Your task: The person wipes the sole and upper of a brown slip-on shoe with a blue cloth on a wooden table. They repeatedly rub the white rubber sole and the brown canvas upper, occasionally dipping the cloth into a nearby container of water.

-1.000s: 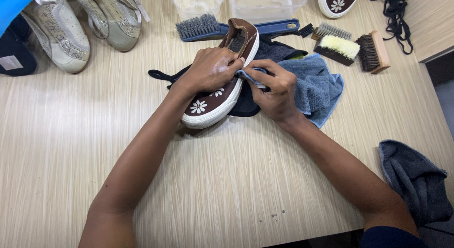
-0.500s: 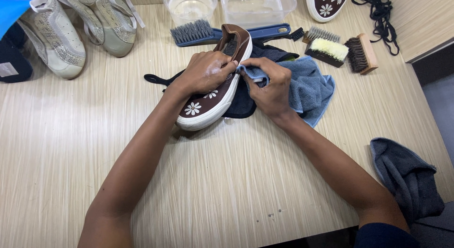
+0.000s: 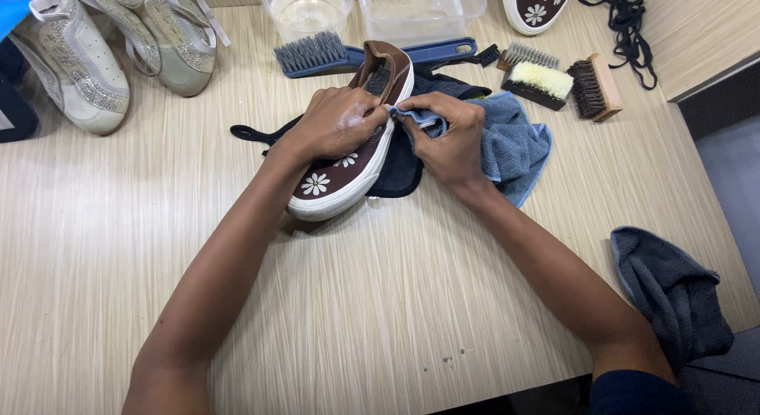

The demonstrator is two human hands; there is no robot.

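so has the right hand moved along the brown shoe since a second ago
Yes. The right hand with the blue cloth has slid up the brown shoe, away from its white toe and towards the heel; the left hand holds the shoe.

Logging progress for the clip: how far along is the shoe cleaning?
Midway, by the look of it. Done: hard to tell; the brown shoe's white sole edge looks clean. In hand: the left hand steadies the shoe while the right hand presses a blue cloth to its side. Left: its mate and the beige pair lie untouched at the table's far edge.
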